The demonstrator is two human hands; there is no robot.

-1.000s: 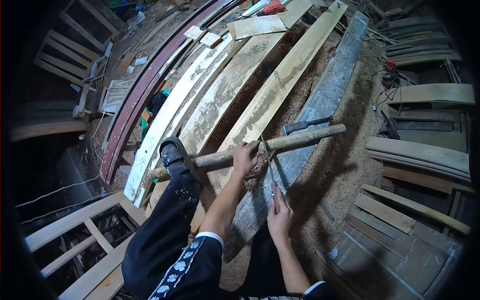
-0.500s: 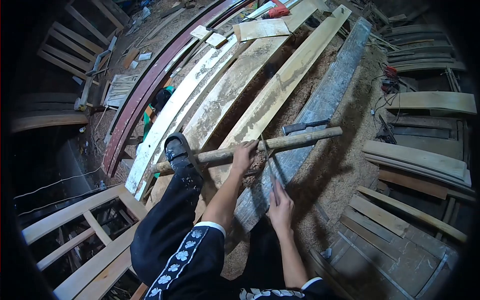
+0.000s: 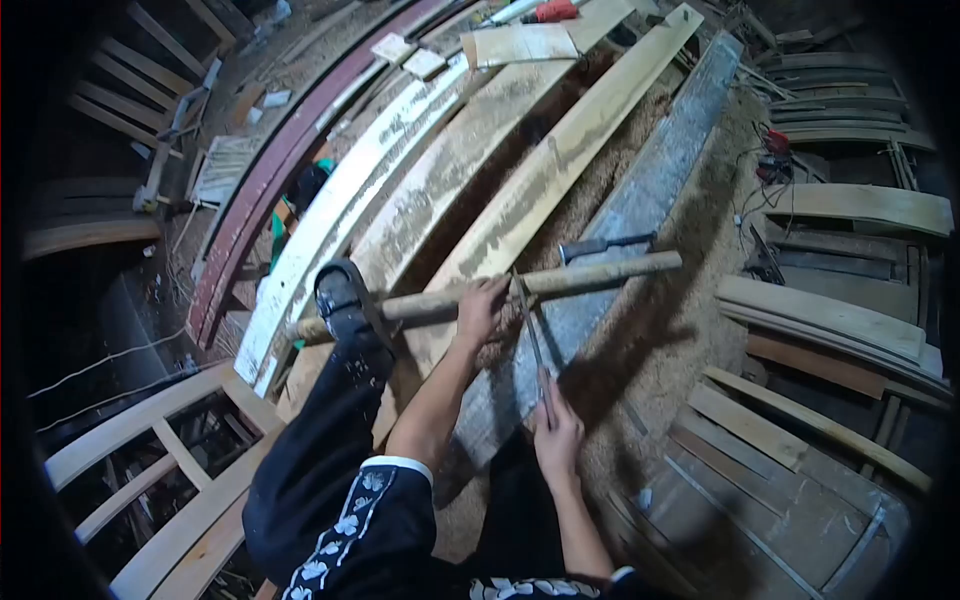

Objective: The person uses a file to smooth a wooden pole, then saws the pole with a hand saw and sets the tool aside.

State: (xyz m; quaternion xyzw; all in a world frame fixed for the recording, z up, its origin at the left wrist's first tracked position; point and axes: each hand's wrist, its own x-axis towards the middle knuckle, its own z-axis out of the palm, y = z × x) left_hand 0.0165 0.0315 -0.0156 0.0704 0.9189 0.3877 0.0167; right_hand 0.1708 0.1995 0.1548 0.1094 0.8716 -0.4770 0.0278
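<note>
A round wooden pole (image 3: pixel 575 278) lies crosswise over several boards. My left hand (image 3: pixel 482 308) is closed over the pole, pressing it from above near its middle. In my right hand (image 3: pixel 558 432) is the handle end of a long, thin handsaw (image 3: pixel 532 335), seen almost edge-on. Its blade crosses the pole just right of my left fingers. My shod foot (image 3: pixel 342 292) rests on the pole's left part. Beyond the pole, a hammer (image 3: pixel 608 245) with a dark head lies on a grey, worn plank (image 3: pixel 640 200).
A pale board (image 3: pixel 560 165), a white-painted board (image 3: pixel 365 190) and a dark red beam (image 3: pixel 265 190) run away from me. Sawdust (image 3: pixel 690 270) covers the floor. Stacked curved-looking boards (image 3: pixel 820 315) stand at the right, a slatted wooden frame (image 3: pixel 185 455) at the lower left.
My right hand has drawn back a little toward my body with the handsaw. My left hand and foot stay on the pole. The whole view has shifted slightly.
</note>
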